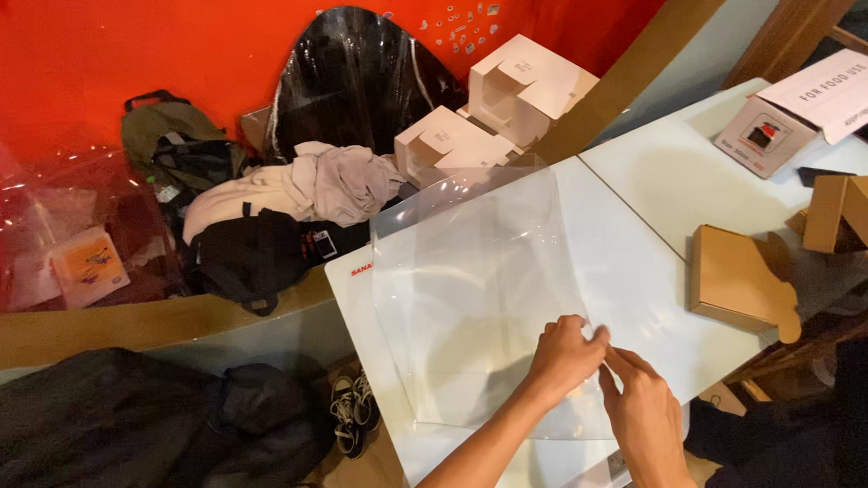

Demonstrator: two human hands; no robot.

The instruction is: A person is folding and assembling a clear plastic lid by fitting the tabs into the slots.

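Both forearms reach in from below, left hand (563, 354) and right hand (644, 412) meeting, fingers (622, 359) pinched together.

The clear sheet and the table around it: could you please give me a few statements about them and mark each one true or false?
1. Both hands, left hand and right hand, pinch the clear sheet at its near edge. True.
2. The sheet lies on a white table. True.
3. A brown box sits left of the sheet. False: it sits to the right.
4. The wall behind is blue. False: it is red.
5. Sneakers are on the floor beside the table. True.
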